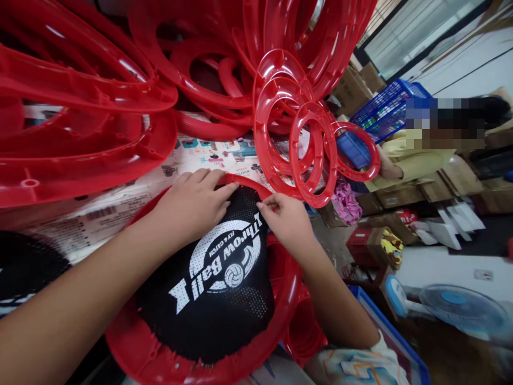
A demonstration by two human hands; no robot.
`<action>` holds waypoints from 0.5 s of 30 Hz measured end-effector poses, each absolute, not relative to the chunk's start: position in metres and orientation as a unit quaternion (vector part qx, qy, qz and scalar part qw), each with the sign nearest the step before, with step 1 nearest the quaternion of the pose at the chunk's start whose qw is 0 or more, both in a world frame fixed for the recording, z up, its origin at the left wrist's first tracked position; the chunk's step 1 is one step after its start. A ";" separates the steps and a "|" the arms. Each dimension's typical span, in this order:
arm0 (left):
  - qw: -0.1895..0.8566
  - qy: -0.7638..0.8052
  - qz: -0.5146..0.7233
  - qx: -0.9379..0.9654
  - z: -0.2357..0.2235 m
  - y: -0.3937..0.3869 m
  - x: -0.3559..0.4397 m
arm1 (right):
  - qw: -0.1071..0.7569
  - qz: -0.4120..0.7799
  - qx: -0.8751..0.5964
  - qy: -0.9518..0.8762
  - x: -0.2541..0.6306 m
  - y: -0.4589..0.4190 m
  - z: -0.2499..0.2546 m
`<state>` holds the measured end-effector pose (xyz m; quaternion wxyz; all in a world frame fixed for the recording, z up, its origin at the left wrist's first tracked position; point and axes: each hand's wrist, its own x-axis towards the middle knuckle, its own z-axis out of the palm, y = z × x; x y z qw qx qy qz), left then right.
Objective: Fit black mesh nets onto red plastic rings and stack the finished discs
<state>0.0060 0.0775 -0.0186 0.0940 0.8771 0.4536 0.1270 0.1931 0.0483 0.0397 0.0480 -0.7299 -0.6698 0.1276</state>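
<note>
My left hand [192, 206] lies flat on the black mesh [216, 299], fingers spread and pressing its far edge down against the red ring [288, 299] — palm open, gripping nothing. My right hand [286, 219] sits just beside it on the same far edge, thumb and forefinger pinched nearly closed on the mesh rim where it meets the ring. The mesh fills the ring and carries a white "Throw Ball" print [224, 262], which lies between my two wrists. The ring rests tilted toward me, its near rim low in view, with small tabs showing along it.

Beyond the ring, printed cardboard [120, 206] lies flat, and above that hangs a big pile of loose red rings [296, 149]. Right of the ring, well apart, another person in a yellow sleeve [417, 163] sits by a blue crate [385, 109] — and a fan [460, 307] stands lower down.
</note>
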 end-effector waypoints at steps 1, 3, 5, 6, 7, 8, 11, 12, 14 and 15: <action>0.096 0.460 0.118 0.875 -0.017 0.078 0.007 | 0.032 0.135 -0.727 -0.673 0.193 0.045 0.041; 0.095 0.477 0.092 0.869 -0.013 0.077 0.007 | -0.021 0.114 -0.719 -0.686 0.190 0.043 0.042; 0.086 0.499 0.059 0.861 -0.007 0.074 0.006 | -0.074 0.081 -0.700 -0.705 0.185 0.043 0.042; 0.080 0.510 0.044 0.855 -0.004 0.072 0.004 | -0.090 0.070 -0.689 -0.716 0.182 0.045 0.041; 0.073 0.521 0.031 0.850 -0.001 0.069 0.001 | -0.094 0.063 -0.679 -0.726 0.180 0.047 0.041; 0.067 0.530 0.020 0.845 0.003 0.067 -0.003 | -0.086 0.059 -0.670 -0.735 0.178 0.049 0.040; 0.056 0.562 -0.010 0.825 0.014 0.059 -0.012 | -0.015 0.071 -0.661 -0.747 0.174 0.055 0.040; 0.053 0.573 -0.017 0.818 0.017 0.058 -0.013 | 0.012 0.083 -0.663 -0.744 0.173 0.058 0.040; 0.039 0.577 -0.009 0.816 0.020 0.058 -0.012 | 0.052 0.114 -0.671 -0.731 0.174 0.063 0.039; 0.029 0.561 0.009 0.827 0.020 0.059 -0.010 | 0.065 0.127 -0.675 -0.724 0.174 0.065 0.038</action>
